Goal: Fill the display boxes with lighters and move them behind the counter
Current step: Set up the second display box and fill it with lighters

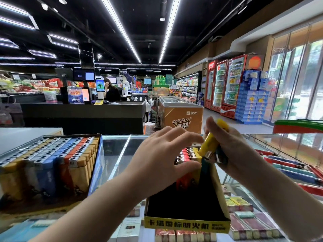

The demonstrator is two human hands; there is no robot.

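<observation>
**One box full, the second barely started**

On the glass bench [118,154], the blue box [97,165] at lower left of the frame looks full, with rows of lighters [52,154] packed edge to edge. The yellow box [187,222] at lower centre holds only a few red and yellow ones at its far end; most of it is dark and bare. Neither box appears to be behind the counter yet.

The right hand [232,147] grasps a yellow lighter [209,144] over that box, with what seems a darker one beneath it. The left hand [162,154] is released, fingers spread above the filled rows.

It hides how many lighters stand there.
</observation>
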